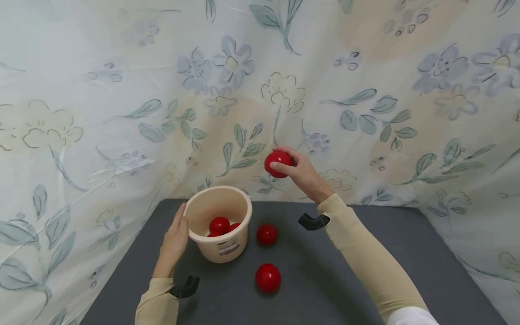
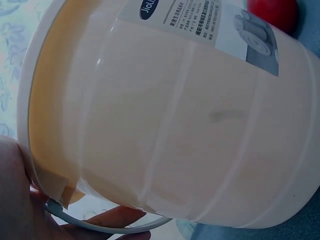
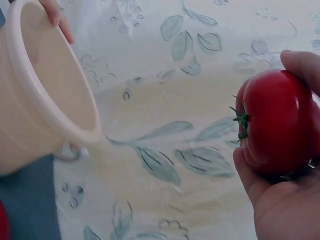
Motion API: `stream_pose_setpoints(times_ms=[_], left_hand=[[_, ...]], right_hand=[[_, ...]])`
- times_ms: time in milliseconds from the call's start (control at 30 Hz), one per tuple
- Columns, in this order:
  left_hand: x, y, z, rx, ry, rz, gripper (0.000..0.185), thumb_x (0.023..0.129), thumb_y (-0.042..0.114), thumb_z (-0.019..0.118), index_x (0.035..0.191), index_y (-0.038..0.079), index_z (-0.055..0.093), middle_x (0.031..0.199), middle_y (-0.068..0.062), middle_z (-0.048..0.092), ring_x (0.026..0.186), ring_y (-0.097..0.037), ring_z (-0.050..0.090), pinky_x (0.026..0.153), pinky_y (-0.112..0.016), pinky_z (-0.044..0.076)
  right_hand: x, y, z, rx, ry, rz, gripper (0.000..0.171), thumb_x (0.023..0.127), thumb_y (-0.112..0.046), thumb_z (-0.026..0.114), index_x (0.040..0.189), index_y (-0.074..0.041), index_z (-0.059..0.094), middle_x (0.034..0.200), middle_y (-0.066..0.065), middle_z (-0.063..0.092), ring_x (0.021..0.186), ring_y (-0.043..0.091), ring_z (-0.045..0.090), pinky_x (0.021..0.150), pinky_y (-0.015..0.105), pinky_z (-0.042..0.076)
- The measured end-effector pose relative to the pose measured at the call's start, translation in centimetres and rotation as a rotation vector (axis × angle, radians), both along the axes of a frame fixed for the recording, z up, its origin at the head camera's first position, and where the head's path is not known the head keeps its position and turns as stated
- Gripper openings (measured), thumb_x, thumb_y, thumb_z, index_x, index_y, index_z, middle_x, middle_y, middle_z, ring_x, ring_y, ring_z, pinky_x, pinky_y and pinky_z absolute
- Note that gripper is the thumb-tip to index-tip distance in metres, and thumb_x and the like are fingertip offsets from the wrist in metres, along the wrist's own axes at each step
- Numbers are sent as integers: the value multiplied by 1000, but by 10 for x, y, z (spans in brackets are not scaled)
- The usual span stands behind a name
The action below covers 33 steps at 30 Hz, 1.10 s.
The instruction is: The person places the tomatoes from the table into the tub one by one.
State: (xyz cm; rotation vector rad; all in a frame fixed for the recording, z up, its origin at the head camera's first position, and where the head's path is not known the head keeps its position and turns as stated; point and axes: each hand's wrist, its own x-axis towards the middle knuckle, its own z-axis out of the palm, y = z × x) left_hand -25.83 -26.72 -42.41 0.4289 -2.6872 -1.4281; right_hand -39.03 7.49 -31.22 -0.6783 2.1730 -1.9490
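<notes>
High over the table's back edge, my right hand (image 1: 298,170) holds a red tomato (image 3: 280,122) between thumb and fingers, its green stem facing the bucket in the right wrist view. My left hand (image 1: 176,237) grips the rim of a cream plastic bucket (image 1: 223,250) at its left side. In the left wrist view, fingers (image 2: 117,217) pass behind the bucket's grey handle (image 2: 115,230). Red tomatoes (image 1: 219,224) lie inside the bucket, partly hidden by its front wall. Right of the bucket, one tomato (image 1: 266,234) sits on the table, and another tomato (image 1: 268,278) lies nearer me.
The dark grey table (image 1: 406,262) extends to the right under my right forearm. Behind it hangs a floral cloth (image 1: 365,67), which also runs along both sides. A printed label (image 2: 200,20) is on the bucket's outer wall.
</notes>
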Motion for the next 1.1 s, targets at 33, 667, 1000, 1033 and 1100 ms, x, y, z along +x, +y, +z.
stream_pose_setpoints(times_ms=[33, 667, 1000, 1033, 1100], left_hand=[[0, 0, -1, 3, 1, 1, 58, 106, 54, 15, 162, 42, 5, 171, -8, 16, 156, -42, 17, 118, -74, 18], [-3, 2, -3, 23, 12, 7, 57, 106, 56, 16, 161, 46, 7, 171, -6, 18, 156, -39, 19, 118, -73, 18], [-4, 1, -4, 33, 14, 7, 57, 106, 54, 16, 162, 44, 7, 171, -5, 18, 156, -38, 20, 119, -72, 19], [-4, 1, -3, 34, 14, 7, 57, 106, 54, 16, 162, 44, 7, 171, -5, 18, 156, -38, 20, 119, -71, 19], [-4, 1, -3, 34, 15, 7, 57, 106, 54, 16, 162, 44, 6, 171, -6, 18, 156, -38, 20, 119, -71, 20]], right_hand=[[1, -3, -2, 0, -2, 6, 64, 93, -24, 70, 151, -15, 44, 146, 7, 50, 133, 29, 47, 98, 37, 55], [16, -74, -28, 14, -14, 142, 61, 89, -26, 76, 144, -27, 51, 143, 1, 55, 131, 29, 52, 100, 46, 56], [21, -89, -47, 46, -41, 232, 61, 89, -24, 74, 145, -21, 51, 142, 5, 56, 129, 29, 54, 100, 47, 56], [21, -90, -50, 45, -40, 237, 61, 89, -23, 74, 146, -20, 50, 142, 5, 56, 128, 29, 54, 100, 47, 56], [21, -92, -54, 55, -54, 233, 62, 89, -24, 75, 146, -20, 51, 141, 4, 57, 128, 27, 54, 101, 46, 55]])
